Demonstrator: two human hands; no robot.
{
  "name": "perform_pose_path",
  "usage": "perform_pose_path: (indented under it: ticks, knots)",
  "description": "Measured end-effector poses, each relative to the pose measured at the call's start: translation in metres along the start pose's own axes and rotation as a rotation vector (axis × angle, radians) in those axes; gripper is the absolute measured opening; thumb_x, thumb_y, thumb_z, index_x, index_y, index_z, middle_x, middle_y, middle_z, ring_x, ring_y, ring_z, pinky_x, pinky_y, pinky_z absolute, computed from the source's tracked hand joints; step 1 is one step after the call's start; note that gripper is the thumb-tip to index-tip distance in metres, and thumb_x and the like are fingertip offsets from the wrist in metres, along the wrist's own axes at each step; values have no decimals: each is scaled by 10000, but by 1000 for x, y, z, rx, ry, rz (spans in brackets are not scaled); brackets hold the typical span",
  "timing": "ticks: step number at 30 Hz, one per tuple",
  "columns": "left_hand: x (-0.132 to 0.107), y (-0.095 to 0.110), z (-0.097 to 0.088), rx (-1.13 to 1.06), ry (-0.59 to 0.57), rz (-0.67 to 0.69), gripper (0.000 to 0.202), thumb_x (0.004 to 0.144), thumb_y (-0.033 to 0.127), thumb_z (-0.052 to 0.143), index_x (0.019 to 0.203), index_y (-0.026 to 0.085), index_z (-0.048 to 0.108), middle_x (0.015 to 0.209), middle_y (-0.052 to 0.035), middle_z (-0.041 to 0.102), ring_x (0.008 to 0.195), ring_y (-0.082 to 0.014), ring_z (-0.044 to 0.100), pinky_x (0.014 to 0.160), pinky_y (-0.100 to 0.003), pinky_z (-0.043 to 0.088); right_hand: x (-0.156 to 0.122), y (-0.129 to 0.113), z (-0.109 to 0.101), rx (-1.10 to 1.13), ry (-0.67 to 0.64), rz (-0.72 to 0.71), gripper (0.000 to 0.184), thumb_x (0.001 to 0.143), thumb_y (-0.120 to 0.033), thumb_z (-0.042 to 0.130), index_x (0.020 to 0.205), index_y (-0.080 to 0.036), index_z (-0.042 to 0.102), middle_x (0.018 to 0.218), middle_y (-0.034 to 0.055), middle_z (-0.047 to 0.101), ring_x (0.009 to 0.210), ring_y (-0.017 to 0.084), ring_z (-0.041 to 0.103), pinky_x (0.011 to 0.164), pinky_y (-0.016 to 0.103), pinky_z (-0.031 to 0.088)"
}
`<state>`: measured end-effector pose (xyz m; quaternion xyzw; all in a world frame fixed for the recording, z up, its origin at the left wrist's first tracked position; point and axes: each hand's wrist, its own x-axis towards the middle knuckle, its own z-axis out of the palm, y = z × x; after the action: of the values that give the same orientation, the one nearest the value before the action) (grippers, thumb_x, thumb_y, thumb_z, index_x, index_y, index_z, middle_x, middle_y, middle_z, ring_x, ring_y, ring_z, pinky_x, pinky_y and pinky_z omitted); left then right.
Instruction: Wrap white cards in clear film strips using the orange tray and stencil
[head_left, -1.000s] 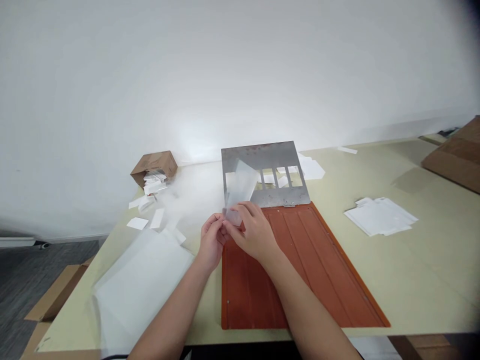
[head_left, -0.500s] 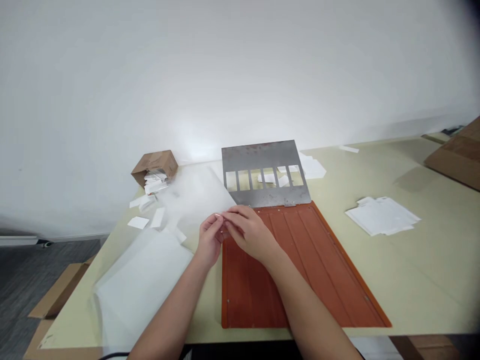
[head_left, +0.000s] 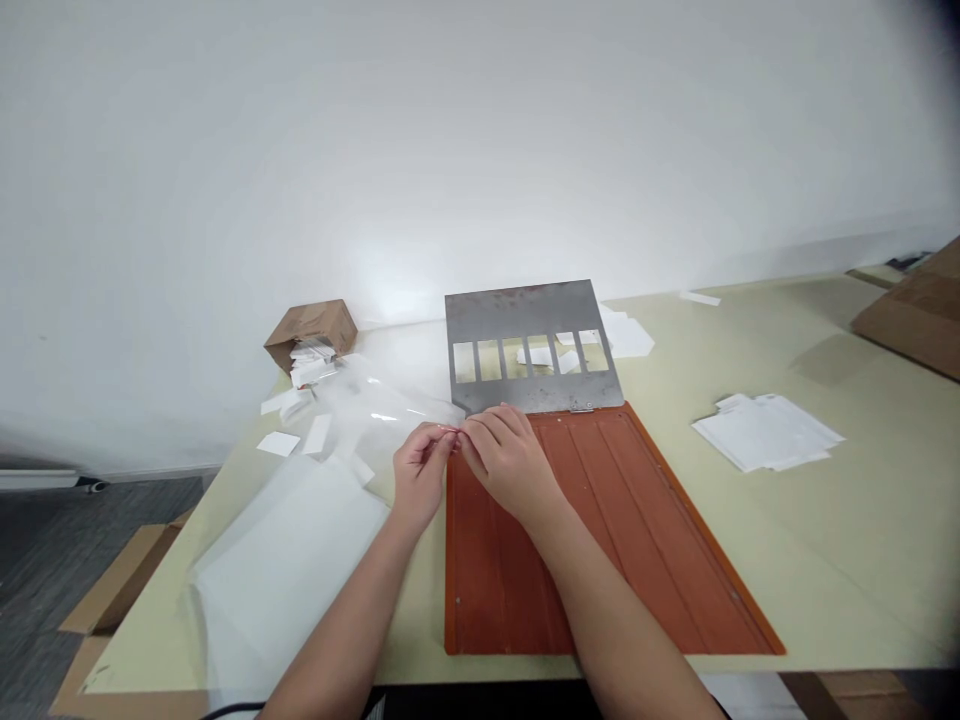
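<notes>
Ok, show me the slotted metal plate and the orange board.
slotted metal plate (head_left: 521, 315), head view, on its solid upper part
orange board (head_left: 667, 570), head view, on its ribbed middle

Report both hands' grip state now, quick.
Left hand: closed, pinching a clear plastic film.
Right hand: closed, pinching the same film.

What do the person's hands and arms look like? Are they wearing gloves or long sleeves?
No gloves: the left hand and right hand are bare, with no ring or watch showing. The forearms are bare too, with no sleeves in view.
</notes>
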<state>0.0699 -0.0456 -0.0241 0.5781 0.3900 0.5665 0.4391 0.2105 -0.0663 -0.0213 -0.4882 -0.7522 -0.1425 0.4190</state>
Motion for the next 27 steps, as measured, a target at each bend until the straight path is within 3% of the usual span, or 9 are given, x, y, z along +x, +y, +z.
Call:
perform_pose_path:
  ticks: [9, 17, 21, 27]
  knots:
    - [-1, -8, -4, 194, -50, 171, 150, 892, 279, 611, 789, 219, 703, 812, -28, 666, 775, -169, 606, 740, -290, 467, -1, 3, 4, -29, -20, 15, 177, 957, -142, 451, 874, -198, 596, 853, 61, 692, 890, 205, 586, 917, 372, 406]
    - [-1, -6, -3, 249, -76, 205, 186, 926, 303, 566, 814, 222, 690, 844, -35, 664, 807, -175, 598, 772, -293, 464, 2, 3, -3, -9, -43, 35, 179, 963, -175, 431, 895, -193, 595, 863, 57, 696, 820, 195, 582, 822, 339, 405]
    - [-1, -4, -3, 258, -71, 207, 169, 909, 304, 588, 821, 231, 711, 828, -35, 680, 783, -177, 609, 766, -294, 475, 0, 2, -4, 6, -42, 18, 115, 913, -187, 504, 935, -180, 617, 880, 58, 711, 830, 202, 603, 869, 367, 400]
    - [-1, -2, -3, 289, -60, 236, 146, 873, 340, 643, 821, 247, 744, 815, -44, 696, 763, -187, 615, 758, -312, 492, -4, 4, 3, -33, -20, 9, 116, 887, -151, 549, 844, -212, 637, 838, 37, 741, 806, 191, 632, 956, 394, 358]
